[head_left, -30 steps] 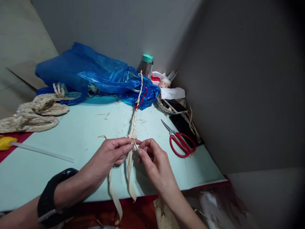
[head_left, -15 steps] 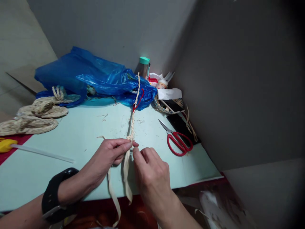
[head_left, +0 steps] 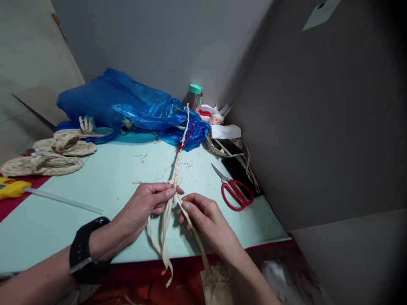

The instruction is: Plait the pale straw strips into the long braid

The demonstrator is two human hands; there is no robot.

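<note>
the braid runs across the pale green mat from the blue bag toward the person; the left hand pinches the braid's near end between thumb and fingers; the right hand, just beside it, grips one loose strip that trails off the mat's edge; red scissors lie to the right of the braid.

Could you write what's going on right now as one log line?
left hand: pinches braid end | right hand: holds one loose strip | red scissors: on table, untouched
</note>
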